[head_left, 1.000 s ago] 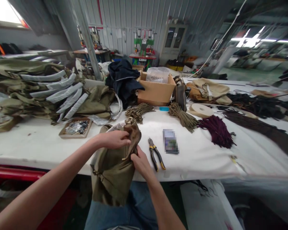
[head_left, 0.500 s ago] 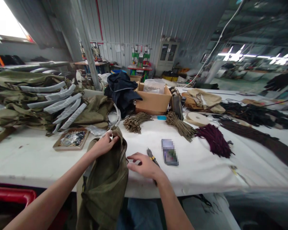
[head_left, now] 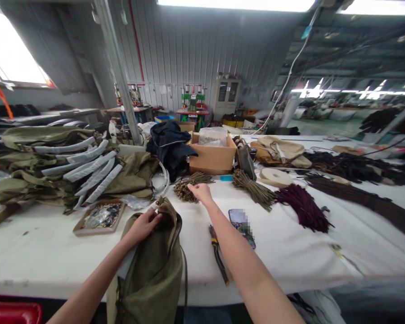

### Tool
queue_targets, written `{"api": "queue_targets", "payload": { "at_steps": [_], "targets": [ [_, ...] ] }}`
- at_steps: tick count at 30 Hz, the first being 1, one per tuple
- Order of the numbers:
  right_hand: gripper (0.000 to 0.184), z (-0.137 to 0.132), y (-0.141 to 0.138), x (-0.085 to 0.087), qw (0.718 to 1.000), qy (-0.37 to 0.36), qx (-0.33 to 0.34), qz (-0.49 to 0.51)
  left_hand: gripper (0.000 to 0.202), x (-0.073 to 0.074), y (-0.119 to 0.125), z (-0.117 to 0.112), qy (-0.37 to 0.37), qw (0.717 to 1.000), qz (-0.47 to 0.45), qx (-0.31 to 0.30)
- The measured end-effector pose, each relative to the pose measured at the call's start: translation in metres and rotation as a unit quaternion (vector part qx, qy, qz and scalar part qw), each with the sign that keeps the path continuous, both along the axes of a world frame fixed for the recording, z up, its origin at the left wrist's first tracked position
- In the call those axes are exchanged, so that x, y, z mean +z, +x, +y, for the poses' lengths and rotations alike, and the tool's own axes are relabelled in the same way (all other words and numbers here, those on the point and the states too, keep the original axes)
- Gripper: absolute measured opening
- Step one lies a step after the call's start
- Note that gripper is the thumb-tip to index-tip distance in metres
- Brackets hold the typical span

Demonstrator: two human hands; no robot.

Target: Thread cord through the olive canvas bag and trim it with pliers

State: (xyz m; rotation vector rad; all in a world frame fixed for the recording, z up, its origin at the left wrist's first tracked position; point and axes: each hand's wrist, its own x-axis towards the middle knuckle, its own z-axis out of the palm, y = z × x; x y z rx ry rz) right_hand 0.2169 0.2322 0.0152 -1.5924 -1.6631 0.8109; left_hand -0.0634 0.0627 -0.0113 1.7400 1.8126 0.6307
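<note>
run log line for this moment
left hand: grips olive bag | right hand: at olive cord bundle | pliers: on white table

Right grip reaches beyond the curled left grip.

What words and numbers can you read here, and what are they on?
"CARPISA", probably: blurry and backwards, on the plastic bag in the cardboard box.
Phone screen: blurred out, can't read.
Pale papers on the wall: too small to read.
I can't read anything else.
</note>
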Motion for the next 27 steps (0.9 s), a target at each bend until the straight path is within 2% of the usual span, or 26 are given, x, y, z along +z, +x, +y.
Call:
{"api": "queue_targets", "payload": {
  "at_steps": [4, 9, 14, 18, 20, 23, 25, 27],
  "targets": [
    [0.037, -0.003, -0.005, 0.005, 0.999, -0.037, -0.001, 0.021, 0.047, -0.001, 0.002, 0.002, 0.005, 1.000, 0.027, -0.010],
    [0.041, -0.007, 0.003, 0.007, 0.989, -0.093, -0.009, 0.116, 0.058, 0.003, 0.002, 0.009, -0.003, 0.999, 0.036, -0.028],
    [0.037, -0.016, 0.006, 0.008, 0.945, -0.189, 0.016, 0.265, 0.063, 0.007, 0.005, 0.009, -0.009, 0.999, 0.050, -0.016],
    [0.034, -0.032, 0.010, 0.009, 0.904, -0.233, 0.039, 0.356, 0.065, 0.009, 0.008, 0.007, -0.012, 0.999, 0.053, -0.004],
    [0.031, -0.050, 0.015, 0.008, 0.890, -0.239, 0.038, 0.387, 0.067, 0.010, 0.009, 0.006, -0.013, 0.999, 0.051, -0.001],
    [0.030, -0.094, 0.026, 0.004, 0.874, -0.231, 0.051, 0.424, 0.067, 0.011, 0.011, 0.005, -0.011, 0.999, 0.043, -0.002],
    [0.033, -0.132, 0.031, -0.001, 0.864, -0.225, 0.090, 0.442, 0.067, 0.013, 0.012, 0.004, -0.010, 0.999, 0.035, -0.003],
    [0.037, -0.171, 0.031, -0.009, 0.843, -0.214, 0.166, 0.465, 0.068, 0.016, 0.014, 0.003, -0.009, 1.000, 0.024, -0.005]
  ]
}}
